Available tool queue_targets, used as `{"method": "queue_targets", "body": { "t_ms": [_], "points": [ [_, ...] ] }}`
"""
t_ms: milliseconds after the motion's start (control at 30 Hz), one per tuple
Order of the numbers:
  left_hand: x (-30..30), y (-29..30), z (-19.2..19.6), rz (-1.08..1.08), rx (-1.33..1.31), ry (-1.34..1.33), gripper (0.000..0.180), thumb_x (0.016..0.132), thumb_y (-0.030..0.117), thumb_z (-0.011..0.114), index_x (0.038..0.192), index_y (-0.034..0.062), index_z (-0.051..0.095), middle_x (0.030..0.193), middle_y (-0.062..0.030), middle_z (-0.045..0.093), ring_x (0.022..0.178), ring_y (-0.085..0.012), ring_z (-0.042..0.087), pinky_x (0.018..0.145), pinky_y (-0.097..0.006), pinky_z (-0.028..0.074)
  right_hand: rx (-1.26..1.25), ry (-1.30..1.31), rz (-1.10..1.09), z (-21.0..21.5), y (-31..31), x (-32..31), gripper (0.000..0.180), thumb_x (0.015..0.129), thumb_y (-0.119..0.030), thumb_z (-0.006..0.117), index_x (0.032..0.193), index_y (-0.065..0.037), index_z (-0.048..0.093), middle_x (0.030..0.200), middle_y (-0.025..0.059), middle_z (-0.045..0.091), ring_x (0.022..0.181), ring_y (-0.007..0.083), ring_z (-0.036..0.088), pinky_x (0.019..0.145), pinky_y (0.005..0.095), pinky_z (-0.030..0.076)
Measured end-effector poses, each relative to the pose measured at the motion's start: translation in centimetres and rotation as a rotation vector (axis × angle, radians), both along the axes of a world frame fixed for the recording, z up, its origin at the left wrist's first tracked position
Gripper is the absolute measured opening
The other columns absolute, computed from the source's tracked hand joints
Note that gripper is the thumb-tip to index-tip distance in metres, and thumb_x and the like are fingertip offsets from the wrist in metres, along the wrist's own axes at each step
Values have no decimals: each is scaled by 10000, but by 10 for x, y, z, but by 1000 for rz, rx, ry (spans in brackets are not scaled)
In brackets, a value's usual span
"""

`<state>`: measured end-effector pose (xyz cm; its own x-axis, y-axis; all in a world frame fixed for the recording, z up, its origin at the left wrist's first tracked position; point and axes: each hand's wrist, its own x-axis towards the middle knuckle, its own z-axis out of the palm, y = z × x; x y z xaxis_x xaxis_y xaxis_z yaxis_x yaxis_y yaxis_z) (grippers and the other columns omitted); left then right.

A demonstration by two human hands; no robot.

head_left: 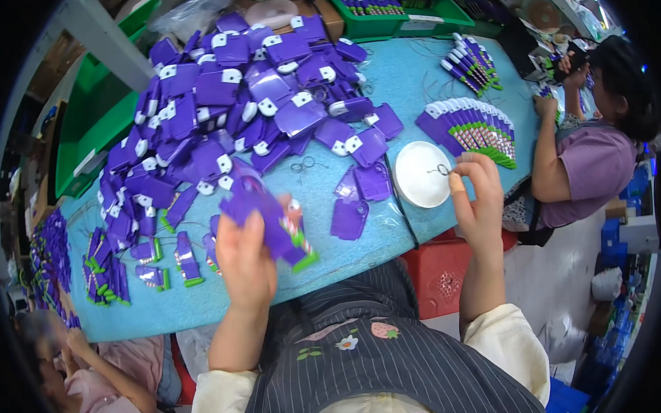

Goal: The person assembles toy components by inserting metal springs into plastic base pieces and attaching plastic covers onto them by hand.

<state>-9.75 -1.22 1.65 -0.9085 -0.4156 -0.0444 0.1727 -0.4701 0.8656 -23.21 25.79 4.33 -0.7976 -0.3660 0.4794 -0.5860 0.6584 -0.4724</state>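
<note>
Striped apron [416, 374] closest, L hand [245, 257] gripping purple pc [276, 239], R hand [478, 194] pinching dk loop [441, 170]

In my left hand [243, 259] I hold a flat purple plastic piece [276, 232], tilted and blurred, its bright green end lowest beside red-and-white stripes. Between my right hand's [480, 194] thumb and finger I pinch a thin, dark, looped cord [443, 170], well apart to the piece's right.

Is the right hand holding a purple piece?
No, the right hand pinches a dark cord, while the left hand holds the purple piece.
</note>
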Motion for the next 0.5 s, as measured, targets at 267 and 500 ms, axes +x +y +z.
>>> {"method": "queue_targets", "body": {
  "t_ms": [267,500],
  "points": [
    [65,9,4,-380,28,-156,310,951,41,401,1253,-14,356,1202,-219,527,1064,-288,580,912,-383,471,7,67,17,-2,-6,0,58,759,-13,593,807,7,566,1000,161,569,969,307,530,861,364,406],
    [62,22,10,-435,137,-119,349,944,-7,373,1291,-34,349,1236,-156,504,1109,-214,544,951,-338,434,-605,-589,508,11,-54,69,121,827,38,518,943,6,518,1106,168,528,1010,240,522,884,342,403]
  ]
}}
